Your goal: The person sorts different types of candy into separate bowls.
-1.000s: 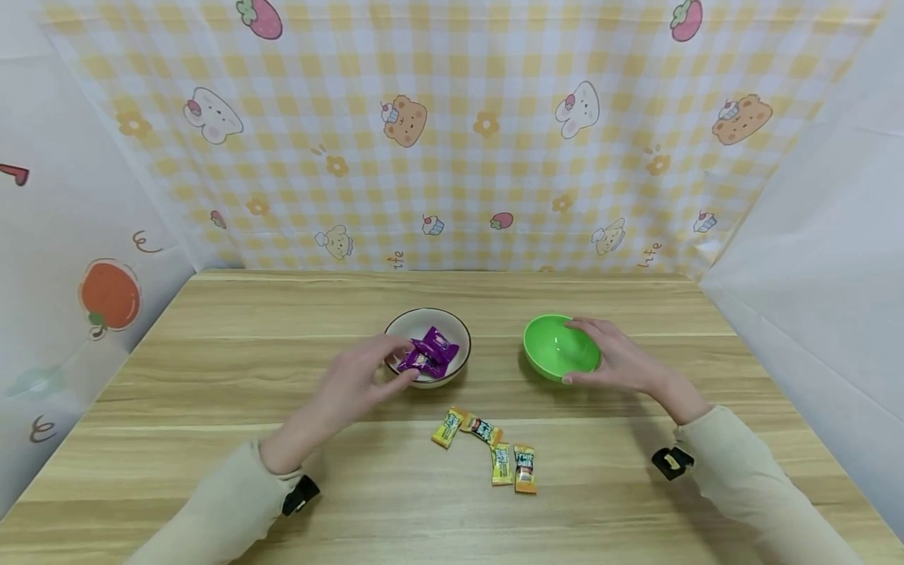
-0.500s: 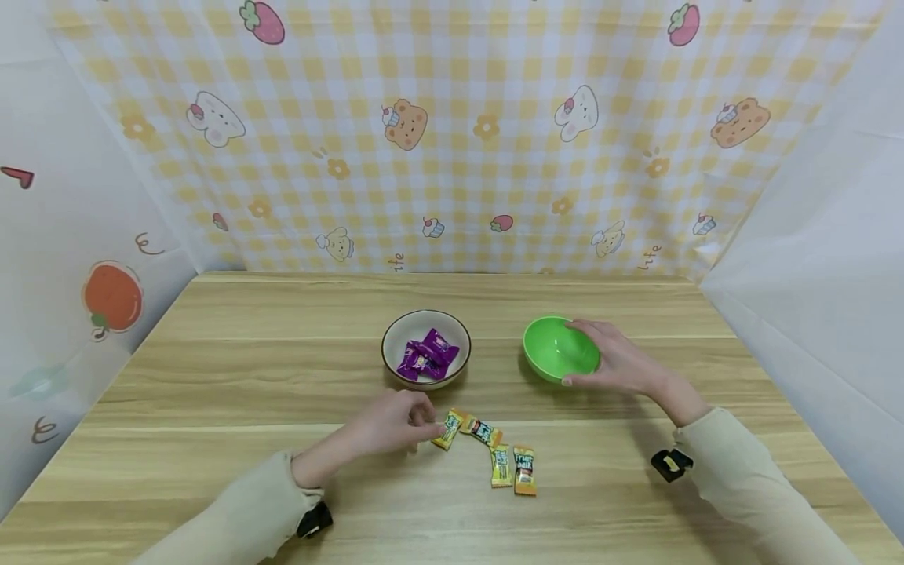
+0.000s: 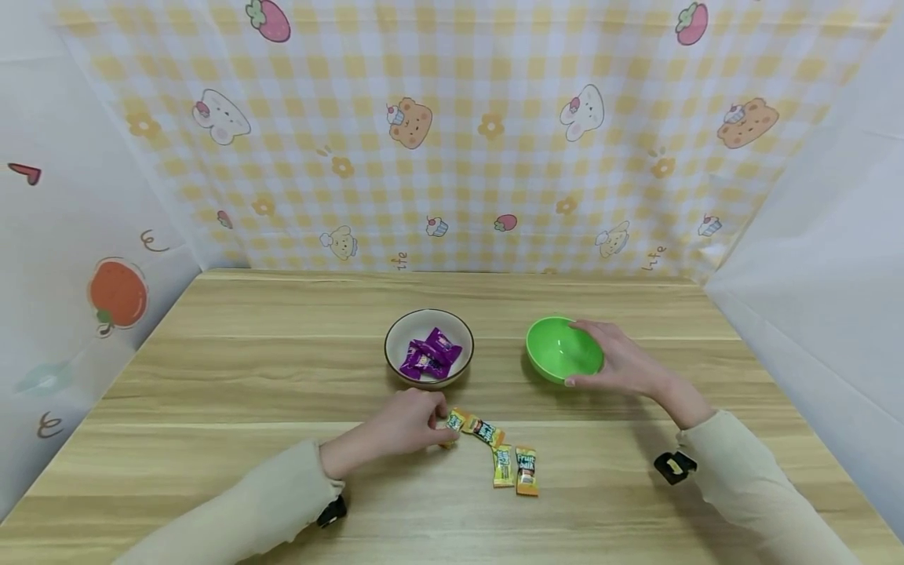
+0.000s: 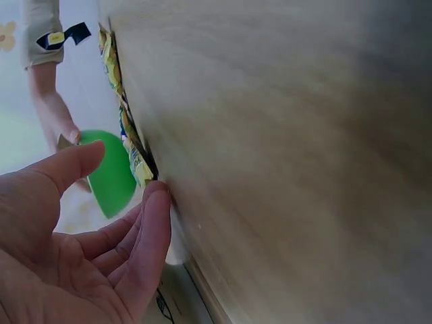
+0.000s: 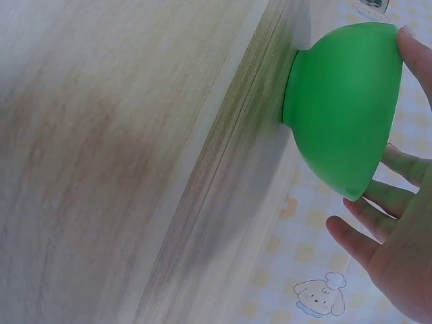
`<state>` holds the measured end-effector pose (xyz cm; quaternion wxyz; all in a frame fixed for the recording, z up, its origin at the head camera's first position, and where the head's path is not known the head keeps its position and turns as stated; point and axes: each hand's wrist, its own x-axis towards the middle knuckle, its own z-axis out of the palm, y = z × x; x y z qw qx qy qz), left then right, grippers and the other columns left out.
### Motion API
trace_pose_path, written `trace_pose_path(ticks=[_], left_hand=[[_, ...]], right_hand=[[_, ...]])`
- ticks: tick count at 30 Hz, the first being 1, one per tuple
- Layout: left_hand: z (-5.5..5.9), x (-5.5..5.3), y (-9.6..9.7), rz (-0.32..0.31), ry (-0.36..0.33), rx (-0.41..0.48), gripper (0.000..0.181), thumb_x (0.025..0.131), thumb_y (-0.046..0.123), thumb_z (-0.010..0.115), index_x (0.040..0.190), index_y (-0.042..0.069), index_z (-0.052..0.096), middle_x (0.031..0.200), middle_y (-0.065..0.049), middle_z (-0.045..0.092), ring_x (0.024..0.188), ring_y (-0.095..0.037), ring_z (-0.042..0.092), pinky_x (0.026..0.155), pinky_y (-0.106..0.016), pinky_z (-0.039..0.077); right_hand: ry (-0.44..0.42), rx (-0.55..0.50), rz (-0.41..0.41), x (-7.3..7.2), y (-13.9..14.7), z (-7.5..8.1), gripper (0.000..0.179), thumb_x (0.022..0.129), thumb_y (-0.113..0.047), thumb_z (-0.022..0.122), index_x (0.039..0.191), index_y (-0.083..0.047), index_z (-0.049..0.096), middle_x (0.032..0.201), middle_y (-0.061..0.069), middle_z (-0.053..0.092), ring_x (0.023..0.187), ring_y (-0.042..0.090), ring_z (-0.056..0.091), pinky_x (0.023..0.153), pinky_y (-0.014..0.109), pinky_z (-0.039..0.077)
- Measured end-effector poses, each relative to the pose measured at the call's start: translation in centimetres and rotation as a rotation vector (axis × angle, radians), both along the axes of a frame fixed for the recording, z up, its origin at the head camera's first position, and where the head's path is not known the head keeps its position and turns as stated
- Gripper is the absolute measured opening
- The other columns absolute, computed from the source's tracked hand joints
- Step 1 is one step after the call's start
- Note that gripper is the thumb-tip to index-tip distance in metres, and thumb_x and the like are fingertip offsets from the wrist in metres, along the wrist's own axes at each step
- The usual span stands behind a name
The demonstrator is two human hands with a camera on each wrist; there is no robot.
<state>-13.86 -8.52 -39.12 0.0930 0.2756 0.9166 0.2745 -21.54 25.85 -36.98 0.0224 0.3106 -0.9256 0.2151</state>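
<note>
My left hand point(image 3: 402, 425) reaches down at the leftmost yellow fruit candy point(image 3: 454, 421), partly hiding it. In the left wrist view the thumb and fingers point(image 4: 156, 223) of that hand stand apart, with the wrapped candy point(image 4: 138, 164) just beyond the gap. My right hand point(image 3: 617, 361) holds the green bowl point(image 3: 558, 349) by its right side, thumb at the near rim and fingers at the far rim. The right wrist view shows the bowl point(image 5: 344, 108) upright on the table. Nothing shows inside it.
A cream bowl point(image 3: 410, 326) with a dark rim holds several purple-wrapped candies point(image 3: 431, 355), left of the green bowl. Other candies lie in front: an orange-ended one point(image 3: 484, 431), a yellow one point(image 3: 502, 465) and another orange-ended one point(image 3: 526, 471). A checked cloth point(image 3: 452, 157) hangs behind the table.
My left hand has come away from the cream bowl, moving toward me and then right to the leftmost yellow candy. My right hand stays on the green bowl.
</note>
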Motion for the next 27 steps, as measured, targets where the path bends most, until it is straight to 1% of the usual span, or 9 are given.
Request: trace_pose_path(ticks=[6, 12, 15, 19, 23, 27], left_hand=[[-0.1, -0.1, 0.8, -0.025, 0.070, -0.055, 0.026, 0.076, 0.031, 0.073, 0.073, 0.013, 0.055, 0.059, 0.009, 0.043, 0.053, -0.005, 0.039, 0.049, -0.022, 0.034], [0.0, 0.1, 1.3, -0.049, 0.170, -0.113, 0.025, 0.074, 0.025, 0.075, 0.071, 0.013, 0.053, 0.066, 0.007, 0.041, 0.060, -0.009, 0.040, 0.051, -0.023, 0.036], [0.0, 0.2, 1.4, -0.063, 0.202, -0.131, 0.026, 0.071, 0.021, 0.075, 0.071, 0.013, 0.051, 0.069, 0.006, 0.041, 0.062, -0.011, 0.041, 0.052, -0.025, 0.037], [-0.2, 0.2, 1.5, -0.085, 0.209, -0.125, 0.027, 0.070, 0.018, 0.076, 0.072, 0.015, 0.049, 0.068, 0.008, 0.041, 0.063, -0.011, 0.042, 0.054, -0.024, 0.038], [-0.3, 0.3, 1.5, -0.094, 0.174, -0.086, 0.027, 0.071, 0.015, 0.075, 0.073, 0.016, 0.048, 0.064, 0.010, 0.042, 0.060, -0.008, 0.042, 0.055, -0.023, 0.038], [-0.1, 0.3, 1.4, -0.099, 0.137, -0.045, 0.027, 0.072, 0.014, 0.075, 0.073, 0.016, 0.048, 0.062, 0.010, 0.044, 0.058, -0.006, 0.040, 0.055, -0.022, 0.037]], right_hand=[[-0.005, 0.002, -0.008, 0.1, 0.0, 0.0, 0.089, 0.066, -0.042, 0.079, 0.132, 0.002, 0.040, 0.129, 0.026, 0.043, 0.117, 0.042, 0.038, 0.090, 0.059, 0.036], [-0.010, 0.003, -0.011, 0.1, 0.0, 0.0, 0.089, 0.066, -0.042, 0.078, 0.132, 0.002, 0.040, 0.129, 0.026, 0.043, 0.117, 0.042, 0.037, 0.090, 0.059, 0.036], [-0.008, 0.004, -0.009, 0.1, 0.1, 0.0, 0.089, 0.066, -0.043, 0.078, 0.132, 0.002, 0.040, 0.129, 0.026, 0.043, 0.117, 0.042, 0.038, 0.089, 0.059, 0.037], [-0.008, 0.007, -0.010, 0.0, 0.1, 0.0, 0.090, 0.066, -0.044, 0.078, 0.132, 0.002, 0.039, 0.129, 0.026, 0.044, 0.116, 0.042, 0.039, 0.088, 0.059, 0.038], [-0.006, 0.007, -0.009, 0.0, 0.1, 0.0, 0.090, 0.066, -0.044, 0.078, 0.132, 0.003, 0.040, 0.129, 0.026, 0.043, 0.117, 0.042, 0.038, 0.089, 0.059, 0.037], [-0.003, 0.005, -0.005, 0.0, 0.0, 0.0, 0.089, 0.066, -0.044, 0.078, 0.132, 0.003, 0.040, 0.129, 0.026, 0.044, 0.117, 0.042, 0.038, 0.089, 0.059, 0.037]])
